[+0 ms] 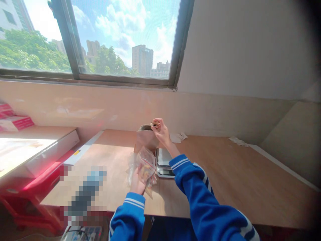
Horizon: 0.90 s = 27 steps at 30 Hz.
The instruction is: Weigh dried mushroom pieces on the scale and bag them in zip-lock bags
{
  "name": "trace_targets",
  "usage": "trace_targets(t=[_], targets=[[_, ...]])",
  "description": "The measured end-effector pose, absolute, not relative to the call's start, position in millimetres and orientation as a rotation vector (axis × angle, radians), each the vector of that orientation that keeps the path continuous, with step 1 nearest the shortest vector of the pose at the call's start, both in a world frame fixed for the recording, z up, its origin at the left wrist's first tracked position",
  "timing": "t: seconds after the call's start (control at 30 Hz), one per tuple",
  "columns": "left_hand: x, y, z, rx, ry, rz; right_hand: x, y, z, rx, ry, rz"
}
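My left hand grips a clear zip bag with a red seal strip, held upright just above the wooden table. Something small lies inside the bag. My right hand is raised over the mouth of a brown paper pouch, its fingers pinched on a small dark item I cannot make out. The pouch stands behind the bag. A small digital scale sits on the table between my two forearms, to the right of the bag.
Crumpled white tissues lie by the back wall, another at the far right. A red and white box sits left of the table. A large window is above. A power strip lies below the front edge.
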<state>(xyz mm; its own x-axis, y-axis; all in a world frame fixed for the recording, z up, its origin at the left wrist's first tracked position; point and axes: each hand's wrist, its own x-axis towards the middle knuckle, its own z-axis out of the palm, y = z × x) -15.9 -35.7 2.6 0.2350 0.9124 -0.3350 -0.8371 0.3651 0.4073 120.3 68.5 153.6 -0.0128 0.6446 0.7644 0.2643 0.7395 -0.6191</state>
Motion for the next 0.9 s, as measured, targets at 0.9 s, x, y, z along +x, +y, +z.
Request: trace_targets(t=[0.9], targets=[[-15.9,-33.8,-0.8,0.127,0.554,1.339,92.4,59.2,161.3,-0.862,-1.825,0.180]])
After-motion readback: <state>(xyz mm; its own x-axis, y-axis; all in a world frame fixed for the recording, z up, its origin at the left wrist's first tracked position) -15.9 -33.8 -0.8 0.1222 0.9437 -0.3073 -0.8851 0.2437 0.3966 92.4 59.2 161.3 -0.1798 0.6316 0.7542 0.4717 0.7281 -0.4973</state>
